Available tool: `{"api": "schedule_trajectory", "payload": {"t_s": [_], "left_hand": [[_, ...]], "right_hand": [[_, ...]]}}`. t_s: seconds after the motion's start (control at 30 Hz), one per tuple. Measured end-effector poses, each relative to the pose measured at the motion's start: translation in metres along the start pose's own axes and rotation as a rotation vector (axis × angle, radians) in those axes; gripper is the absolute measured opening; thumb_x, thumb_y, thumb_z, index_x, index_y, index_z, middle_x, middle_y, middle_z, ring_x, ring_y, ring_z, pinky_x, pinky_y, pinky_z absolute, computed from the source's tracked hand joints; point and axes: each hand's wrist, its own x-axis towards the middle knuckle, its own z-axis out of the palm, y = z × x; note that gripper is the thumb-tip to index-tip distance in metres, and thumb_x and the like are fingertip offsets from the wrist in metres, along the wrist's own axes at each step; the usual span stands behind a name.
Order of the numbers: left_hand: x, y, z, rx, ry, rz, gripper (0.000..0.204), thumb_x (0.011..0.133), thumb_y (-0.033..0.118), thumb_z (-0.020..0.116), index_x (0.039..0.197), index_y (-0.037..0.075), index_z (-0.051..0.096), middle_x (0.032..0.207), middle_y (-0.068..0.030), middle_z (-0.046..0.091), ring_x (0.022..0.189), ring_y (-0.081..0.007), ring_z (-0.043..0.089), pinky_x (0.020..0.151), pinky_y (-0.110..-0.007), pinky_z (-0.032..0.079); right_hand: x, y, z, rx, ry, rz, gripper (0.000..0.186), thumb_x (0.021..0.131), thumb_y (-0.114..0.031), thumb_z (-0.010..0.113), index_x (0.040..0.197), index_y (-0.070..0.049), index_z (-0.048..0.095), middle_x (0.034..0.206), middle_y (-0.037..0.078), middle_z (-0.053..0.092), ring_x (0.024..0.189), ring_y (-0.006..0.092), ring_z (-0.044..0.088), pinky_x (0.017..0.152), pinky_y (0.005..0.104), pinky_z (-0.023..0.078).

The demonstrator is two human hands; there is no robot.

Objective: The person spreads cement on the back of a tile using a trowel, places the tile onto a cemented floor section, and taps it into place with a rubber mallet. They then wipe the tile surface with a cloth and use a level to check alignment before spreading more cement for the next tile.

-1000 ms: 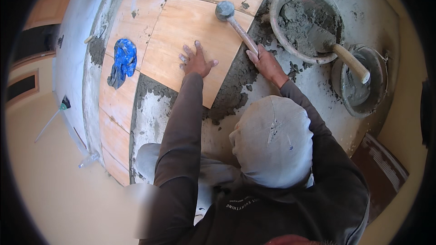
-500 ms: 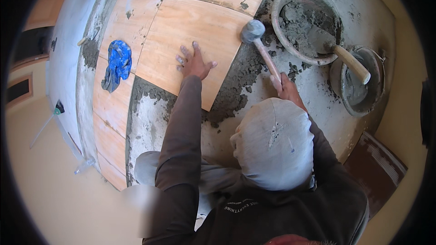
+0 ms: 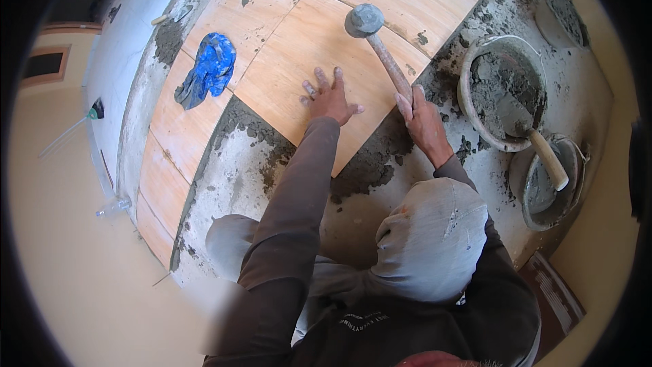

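My left hand (image 3: 329, 102) lies with fingers spread on a light wood-look tile (image 3: 277, 61). My right hand (image 3: 426, 127) grips the handle of a mallet (image 3: 365, 20); its grey head is over the tile's far part, near a joint. Whether it touches, I cannot tell. Grey mortar (image 3: 370, 170) shows along the tile's lower edges, over pale bare concrete (image 3: 227, 160). A crumpled blue plastic piece or glove (image 3: 212, 64) lies on the tiles to the left of my left hand.
At right stand a bucket of mortar (image 3: 465, 92) with a wooden-handled trowel (image 3: 547, 158), a second bucket (image 3: 581, 173) and another farther back (image 3: 553, 27). A small trowel (image 3: 163, 18) lies on the left strip. My grey-clad knee (image 3: 431, 238) is below my hands. A wall (image 3: 598, 163) bounds the right.
My view has shifted, so the buckets sit farther right and lower. The mallet's head dipped rightward half a second ago and is now back farther up over the tile. My left hand stays spread.
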Motion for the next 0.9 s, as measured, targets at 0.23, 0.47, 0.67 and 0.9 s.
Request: {"api": "schedule_trajectory", "payload": {"t_s": [0.23, 0.47, 0.67, 0.9], "left_hand": [[0.046, -0.103, -0.003, -0.156, 0.186, 0.132, 0.123, 0.075, 0.056, 0.086, 0.165, 0.003, 0.022, 0.173, -0.0245, 0.011, 0.159, -0.0457, 0.011, 0.128, -0.053, 0.02], [0.056, -0.1, -0.032, -0.111, 0.128, 0.071, 0.128, 0.072, 0.054, 0.09, 0.163, -0.003, 0.02, 0.172, -0.0249, 0.012, 0.16, -0.0414, 0.012, 0.13, -0.045, 0.018], [0.058, -0.102, -0.036, -0.101, 0.146, 0.051, 0.127, 0.072, 0.053, 0.09, 0.163, -0.002, 0.02, 0.172, -0.025, 0.011, 0.159, -0.0417, 0.013, 0.13, -0.048, 0.017], [0.059, -0.089, -0.037, -0.132, 0.125, 0.082, 0.128, 0.071, 0.053, 0.09, 0.164, -0.001, 0.019, 0.172, -0.0245, 0.011, 0.16, -0.0405, 0.013, 0.13, -0.048, 0.017]], "right_hand": [[0.082, -0.046, -0.019, 0.054, -0.061, -0.067, 0.051, 0.109, -0.048, 0.049, 0.104, 0.002, 0.05, 0.081, 0.033, 0.064, 0.076, 0.0518, 0.064, 0.07, 0.0541, 0.048], [0.124, -0.062, 0.008, -0.116, 0.083, -0.253, 0.047, 0.11, -0.045, 0.048, 0.105, 0.001, 0.05, 0.076, 0.032, 0.063, 0.076, 0.0503, 0.066, 0.069, 0.0554, 0.047], [0.19, -0.099, 0.012, 0.051, -0.023, -0.067, 0.053, 0.108, -0.051, 0.051, 0.103, 0.001, 0.052, 0.077, 0.028, 0.066, 0.074, 0.0443, 0.068, 0.067, 0.0505, 0.049], [0.201, -0.039, 0.047, -0.184, 0.084, -0.265, 0.054, 0.108, -0.052, 0.05, 0.101, 0.001, 0.053, 0.071, 0.024, 0.064, 0.063, 0.04, 0.066, 0.062, 0.0482, 0.051]]}}
